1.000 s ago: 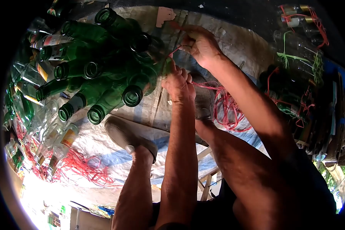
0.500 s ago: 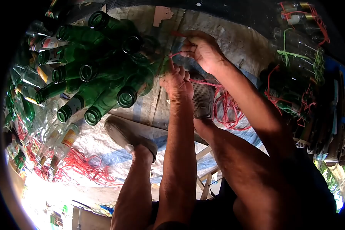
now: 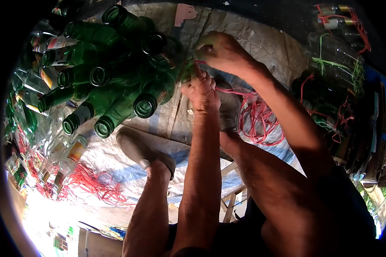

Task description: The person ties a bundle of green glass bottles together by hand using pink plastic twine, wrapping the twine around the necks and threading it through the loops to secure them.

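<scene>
A bundle of green glass bottles [image 3: 128, 81] lies with its mouths pointing left and toward me. At the bundle's right end, my left hand [image 3: 201, 88] is closed around red plastic string [image 3: 227, 91]. From that hand the string trails right to a loose red heap [image 3: 260, 122] beside my shoe. Just above, my right hand [image 3: 222, 52] has its fingers curled in against the same end of the bundle. A short red stretch of string shows between the two hands. The fingertips of the right hand are partly hidden and slightly blurred.
Clear bottles with labels [image 3: 70, 156] and tangled red string [image 3: 94, 186] lie at the left. Tied bottle bundles [image 3: 336, 55] stand at the right, near stacked flat material [image 3: 375, 128]. My shoes [image 3: 137, 145] rest on the worn sheet [image 3: 253, 51].
My right hand has drawn in its fingers and turned over, close above my left hand. The red string stretched between them now shows less. The left hand has shifted slightly right.
</scene>
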### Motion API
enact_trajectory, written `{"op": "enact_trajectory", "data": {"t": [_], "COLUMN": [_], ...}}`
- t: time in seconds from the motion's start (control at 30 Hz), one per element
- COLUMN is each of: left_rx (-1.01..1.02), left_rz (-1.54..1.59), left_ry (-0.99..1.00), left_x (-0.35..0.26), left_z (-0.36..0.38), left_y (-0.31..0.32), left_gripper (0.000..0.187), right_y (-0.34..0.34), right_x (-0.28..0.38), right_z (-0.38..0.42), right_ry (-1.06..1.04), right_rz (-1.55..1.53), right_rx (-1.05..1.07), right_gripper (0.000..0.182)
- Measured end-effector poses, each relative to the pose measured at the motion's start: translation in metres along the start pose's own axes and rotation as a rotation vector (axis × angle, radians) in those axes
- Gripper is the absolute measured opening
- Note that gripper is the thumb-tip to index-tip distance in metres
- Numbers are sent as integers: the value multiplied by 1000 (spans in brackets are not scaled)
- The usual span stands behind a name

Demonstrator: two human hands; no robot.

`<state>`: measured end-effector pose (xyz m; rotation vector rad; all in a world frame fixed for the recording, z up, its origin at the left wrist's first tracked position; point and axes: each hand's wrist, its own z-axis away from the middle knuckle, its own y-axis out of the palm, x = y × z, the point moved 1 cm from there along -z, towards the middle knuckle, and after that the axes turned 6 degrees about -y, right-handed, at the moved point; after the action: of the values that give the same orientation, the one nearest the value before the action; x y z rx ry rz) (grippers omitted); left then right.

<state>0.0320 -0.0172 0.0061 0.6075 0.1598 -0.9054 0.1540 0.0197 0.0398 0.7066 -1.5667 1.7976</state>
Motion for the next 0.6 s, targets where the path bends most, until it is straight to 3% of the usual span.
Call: {"op": "enact_trajectory", "data": {"t": [0.03, 0.43, 0.6], "left_rx": [-2, 73, -17], "left_rz": [15, -89, -41], "left_ry": [0, 22, 0], "left_x": [2, 3, -5], "left_z": [-2, -2, 7], "left_y": [0, -17, -13], "left_gripper": [24, 24, 20], "right_y": [8, 17, 23], "right_x": [0, 1, -9], "right_z": [-4, -36, -30], "right_ry": [-11, 4, -159], "right_rz": [13, 111, 187], "right_rx": [54, 401, 300], "right_gripper": [21, 23, 19]}}
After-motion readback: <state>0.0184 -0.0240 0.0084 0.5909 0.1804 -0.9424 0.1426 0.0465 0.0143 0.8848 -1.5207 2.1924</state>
